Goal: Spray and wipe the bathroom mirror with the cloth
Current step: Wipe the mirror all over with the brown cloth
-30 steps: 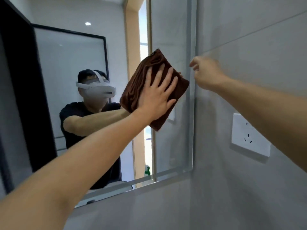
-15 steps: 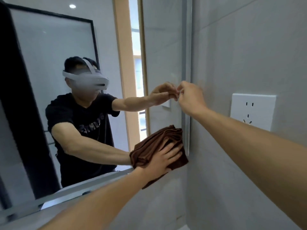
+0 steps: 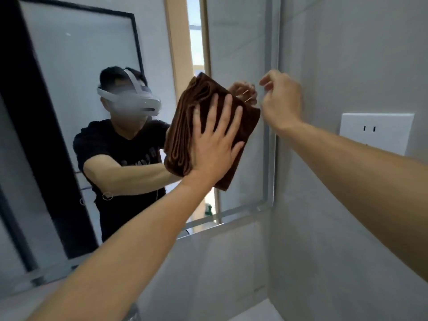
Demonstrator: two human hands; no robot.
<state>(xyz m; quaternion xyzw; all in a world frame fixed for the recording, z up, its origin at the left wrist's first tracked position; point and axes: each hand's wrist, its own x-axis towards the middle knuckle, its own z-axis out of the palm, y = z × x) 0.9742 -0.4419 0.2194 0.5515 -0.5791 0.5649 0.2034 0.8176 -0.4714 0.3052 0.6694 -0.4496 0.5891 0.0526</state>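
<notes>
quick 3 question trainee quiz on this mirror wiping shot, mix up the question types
1. True or false: the left hand presses the brown cloth with its fingers spread flat.
2. Multiple choice: the right hand is nearest the mirror's A) bottom edge B) right edge C) top left corner.
3. Fill in: the white wall plate right of the mirror is a power ____.

Key: 1 true; 2 B; 3 socket
</notes>
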